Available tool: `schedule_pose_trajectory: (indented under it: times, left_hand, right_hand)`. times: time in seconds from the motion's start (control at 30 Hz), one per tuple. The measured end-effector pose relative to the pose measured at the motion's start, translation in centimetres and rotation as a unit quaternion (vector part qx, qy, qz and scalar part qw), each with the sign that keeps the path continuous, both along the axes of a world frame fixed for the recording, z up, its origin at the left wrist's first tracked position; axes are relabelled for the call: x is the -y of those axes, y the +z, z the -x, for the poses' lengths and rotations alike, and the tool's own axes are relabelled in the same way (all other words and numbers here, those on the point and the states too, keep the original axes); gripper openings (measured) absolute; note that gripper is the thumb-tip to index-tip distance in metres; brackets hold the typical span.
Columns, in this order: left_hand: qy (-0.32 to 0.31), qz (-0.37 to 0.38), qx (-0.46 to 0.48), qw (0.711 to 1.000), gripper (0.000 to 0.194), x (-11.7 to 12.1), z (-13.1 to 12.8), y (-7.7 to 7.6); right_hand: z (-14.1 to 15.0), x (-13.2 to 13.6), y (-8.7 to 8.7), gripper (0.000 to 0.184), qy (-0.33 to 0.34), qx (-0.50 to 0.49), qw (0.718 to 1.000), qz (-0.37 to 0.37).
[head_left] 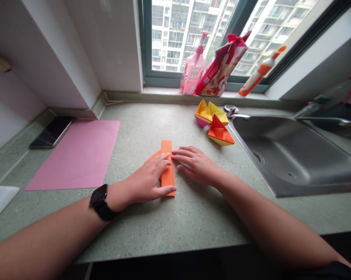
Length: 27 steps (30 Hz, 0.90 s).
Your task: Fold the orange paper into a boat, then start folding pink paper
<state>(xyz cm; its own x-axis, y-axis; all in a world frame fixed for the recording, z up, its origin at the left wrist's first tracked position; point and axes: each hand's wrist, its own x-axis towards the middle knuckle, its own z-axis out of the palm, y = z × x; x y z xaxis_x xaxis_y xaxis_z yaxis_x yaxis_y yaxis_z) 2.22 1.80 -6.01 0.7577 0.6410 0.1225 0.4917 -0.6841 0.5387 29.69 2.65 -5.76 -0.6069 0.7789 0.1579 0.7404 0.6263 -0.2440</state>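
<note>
A folded orange paper (166, 171) lies on the speckled countertop in front of me, a long narrow strip with a pointed flap sticking out on its left. My left hand (150, 177), with a black watch on the wrist, rests on the strip with fingers apart, thumb near its lower end. Close to the strip's right edge, my right hand (195, 165) lies palm down with fingers stretched out, the fingertips at or just beside the paper. Part of the left flap is hidden under my left hand.
Several folded paper boats, among them an orange one (220, 132), stand beside the steel sink (297, 151). A pink sheet (79, 155) and a phone (53, 131) lie left. A pink pump bottle (193, 72), a red bag (222, 68) and an orange-white bottle (258, 76) line the windowsill.
</note>
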Motion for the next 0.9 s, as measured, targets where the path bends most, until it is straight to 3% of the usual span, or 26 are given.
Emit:
schedule_pose_trajectory:
  times: [0.13, 0.33, 0.43, 0.63, 0.73, 0.9]
  left_hand:
    - [-0.051, -0.013, 0.028, 0.998, 0.085, -0.2, 0.2, 0.0]
    - [-0.104, -0.056, -0.011, 0.993, 0.045, 0.1, -0.2, 1.1]
    - [-0.068, -0.069, -0.012, 0.995, 0.032, 0.1, -0.3, 1.2]
    - [0.04, -0.073, -0.007, 0.996, 0.035, -0.2, -0.2, 0.6]
    - [0.039, -0.079, -0.017, 0.996, 0.042, -0.3, -0.1, 0.6]
    - [0.042, -0.09, -0.013, 0.995, 0.026, -0.3, -0.2, 0.9]
  right_hand:
    - [-0.2, -0.3, -0.7, 0.046, -0.054, 0.038, 0.998, -0.011]
    - [-0.3, -0.5, -1.0, 0.044, -0.062, 0.024, 0.998, -0.01]
    - [-0.3, -0.6, -0.6, 0.04, -0.04, -0.029, 0.999, -0.007]
    - [0.2, -0.1, 0.2, 0.034, 0.078, -0.12, 0.99, -0.001]
    - [0.6, 0.2, 0.2, 0.033, 0.113, -0.119, 0.986, 0.01]
    - [0.9, 0.3, 0.3, 0.023, 0.113, -0.106, 0.987, 0.029]
